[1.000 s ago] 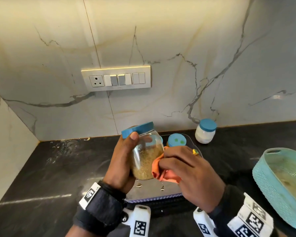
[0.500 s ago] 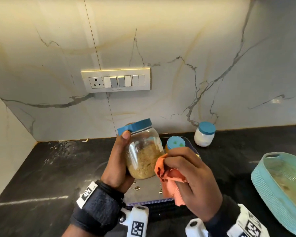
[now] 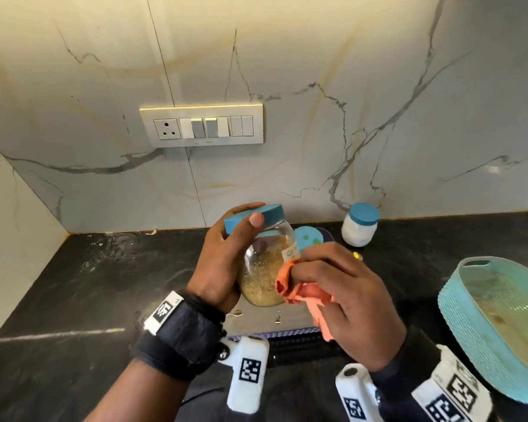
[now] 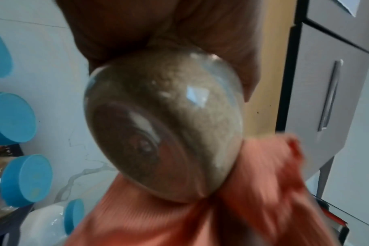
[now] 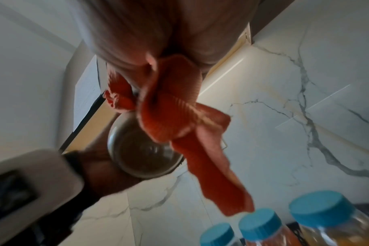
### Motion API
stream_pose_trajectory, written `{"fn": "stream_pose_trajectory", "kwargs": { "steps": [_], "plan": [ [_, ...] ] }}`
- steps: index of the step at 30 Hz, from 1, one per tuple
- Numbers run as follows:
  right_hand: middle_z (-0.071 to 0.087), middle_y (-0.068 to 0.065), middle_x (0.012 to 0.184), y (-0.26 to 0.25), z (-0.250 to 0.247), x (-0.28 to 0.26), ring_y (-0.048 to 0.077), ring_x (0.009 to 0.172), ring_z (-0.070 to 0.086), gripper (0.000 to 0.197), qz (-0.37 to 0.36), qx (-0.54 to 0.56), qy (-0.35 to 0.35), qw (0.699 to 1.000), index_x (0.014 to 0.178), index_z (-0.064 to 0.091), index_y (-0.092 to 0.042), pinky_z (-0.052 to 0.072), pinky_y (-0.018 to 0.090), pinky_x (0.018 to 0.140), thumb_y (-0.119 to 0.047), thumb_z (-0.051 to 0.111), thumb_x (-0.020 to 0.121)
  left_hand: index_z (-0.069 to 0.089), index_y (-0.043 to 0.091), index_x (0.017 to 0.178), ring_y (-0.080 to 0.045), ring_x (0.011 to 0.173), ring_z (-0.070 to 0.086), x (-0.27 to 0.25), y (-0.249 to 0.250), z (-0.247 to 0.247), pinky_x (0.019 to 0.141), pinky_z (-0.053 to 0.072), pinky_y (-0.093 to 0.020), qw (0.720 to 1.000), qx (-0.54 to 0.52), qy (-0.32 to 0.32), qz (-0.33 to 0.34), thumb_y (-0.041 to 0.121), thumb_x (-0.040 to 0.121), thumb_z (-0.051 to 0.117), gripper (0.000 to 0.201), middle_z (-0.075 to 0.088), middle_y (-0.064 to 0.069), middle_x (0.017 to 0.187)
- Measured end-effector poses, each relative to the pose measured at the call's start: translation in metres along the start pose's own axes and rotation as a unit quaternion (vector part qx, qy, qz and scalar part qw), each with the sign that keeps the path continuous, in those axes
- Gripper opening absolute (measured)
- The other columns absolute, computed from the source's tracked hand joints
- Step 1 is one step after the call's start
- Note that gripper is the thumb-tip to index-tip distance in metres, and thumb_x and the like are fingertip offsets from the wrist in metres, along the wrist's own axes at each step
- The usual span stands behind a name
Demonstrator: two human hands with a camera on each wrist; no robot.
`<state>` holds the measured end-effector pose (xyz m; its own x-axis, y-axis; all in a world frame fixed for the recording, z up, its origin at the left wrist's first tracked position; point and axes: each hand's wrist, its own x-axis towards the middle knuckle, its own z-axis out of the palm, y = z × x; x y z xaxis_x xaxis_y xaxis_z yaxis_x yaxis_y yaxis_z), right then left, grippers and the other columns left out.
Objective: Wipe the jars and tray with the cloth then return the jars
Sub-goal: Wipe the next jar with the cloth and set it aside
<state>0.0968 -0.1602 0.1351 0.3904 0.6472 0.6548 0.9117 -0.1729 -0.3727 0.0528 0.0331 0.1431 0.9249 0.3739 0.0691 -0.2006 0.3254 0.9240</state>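
Note:
My left hand (image 3: 226, 263) grips a clear jar (image 3: 264, 269) with a blue lid (image 3: 253, 219) and tan grains, lifted and tilted above the tray (image 3: 262, 322). The jar's round bottom (image 4: 158, 133) fills the left wrist view. My right hand (image 3: 342, 293) holds a bunched orange cloth (image 3: 299, 292) against the jar's right side; the cloth (image 5: 179, 119) hangs loose below the fingers. More blue-lidded jars (image 5: 261, 224) stand on the tray behind, mostly hidden in the head view except one lid (image 3: 308, 237).
A small white jar with a blue lid (image 3: 360, 225) stands by the marble wall at the back right. A teal basket (image 3: 482, 327) sits at the right on the black counter (image 3: 89, 300). A switch panel (image 3: 201, 126) is on the wall.
My left hand has raised and tilted the jar, thumb now up on the lid. The cloth in my right hand has slid along the jar's right side.

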Motion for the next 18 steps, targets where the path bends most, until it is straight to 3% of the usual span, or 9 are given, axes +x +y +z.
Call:
{"fn": "stream_pose_trajectory", "kwargs": {
  "steps": [1,3,7,9,11,15,18],
  "plan": [
    [0.057,-0.009,0.116,-0.001,0.000,-0.011,0.009,0.106,0.058,0.019,-0.004,0.001,-0.013,1.000,0.107,0.063,-0.025,0.052,0.043,0.092,-0.030,0.047,0.100,0.056,-0.002,0.132,-0.043,0.110,0.066,-0.002,0.000,0.001,0.093,0.056,-0.051,1.000,-0.014,0.004,-0.005,0.054,0.060,0.090,0.097,0.064,-0.031,0.124],
    [0.055,-0.009,0.117,0.000,-0.004,-0.027,0.008,0.107,0.057,0.020,-0.017,-0.008,-0.034,0.999,0.109,0.061,-0.025,0.053,0.034,0.092,-0.034,0.045,0.100,0.053,-0.002,0.135,-0.048,0.116,0.062,-0.005,-0.002,0.006,0.100,0.052,-0.058,0.999,-0.028,0.005,-0.017,0.060,0.057,0.090,0.106,0.062,-0.033,0.128],
    [0.057,-0.004,0.114,0.006,-0.017,-0.023,0.006,0.106,0.056,0.017,-0.010,0.023,0.015,1.000,0.109,0.060,-0.022,0.044,0.014,0.095,-0.021,0.055,0.093,0.055,-0.002,0.136,-0.049,0.116,0.061,-0.010,-0.008,0.017,0.103,0.049,-0.060,0.999,-0.028,-0.020,-0.036,0.061,0.056,0.090,0.107,0.059,-0.036,0.130],
    [0.060,0.001,0.109,0.013,-0.029,-0.012,0.009,0.102,0.058,0.019,0.021,0.046,0.063,0.997,0.106,0.065,-0.016,0.045,0.015,0.092,-0.012,0.057,0.090,0.057,-0.004,0.133,-0.042,0.108,0.064,-0.011,-0.012,0.030,0.097,0.053,-0.054,0.998,-0.015,-0.040,-0.043,0.061,0.055,0.090,0.107,0.061,-0.036,0.127],
    [0.063,0.001,0.103,0.023,-0.041,-0.002,0.011,0.098,0.060,0.019,0.053,0.078,0.083,0.992,0.103,0.068,-0.011,0.049,0.021,0.088,-0.007,0.057,0.088,0.059,-0.003,0.130,-0.041,0.107,0.066,-0.011,-0.016,0.044,0.098,0.052,-0.054,0.998,-0.013,-0.045,-0.038,0.061,0.055,0.090,0.103,0.064,-0.033,0.124],
    [0.063,-0.005,0.102,0.032,-0.056,-0.011,0.008,0.097,0.061,0.020,0.093,0.110,0.074,0.987,0.102,0.065,-0.011,0.050,0.021,0.086,-0.015,0.051,0.089,0.064,0.008,0.123,-0.037,0.103,0.068,-0.001,-0.020,0.062,0.094,0.054,-0.053,0.999,-0.016,-0.024,-0.014,0.062,0.051,0.090,0.093,0.070,-0.022,0.116],
    [0.063,-0.008,0.104,0.035,-0.064,-0.039,0.007,0.100,0.062,0.023,0.114,0.122,0.034,0.985,0.104,0.065,-0.011,0.050,0.019,0.086,-0.023,0.050,0.091,0.061,0.010,0.127,-0.037,0.101,0.069,0.007,-0.021,0.073,0.087,0.059,-0.049,0.999,-0.011,-0.036,-0.005,0.056,0.057,0.089,0.088,0.071,-0.019,0.115]
  ]
}}
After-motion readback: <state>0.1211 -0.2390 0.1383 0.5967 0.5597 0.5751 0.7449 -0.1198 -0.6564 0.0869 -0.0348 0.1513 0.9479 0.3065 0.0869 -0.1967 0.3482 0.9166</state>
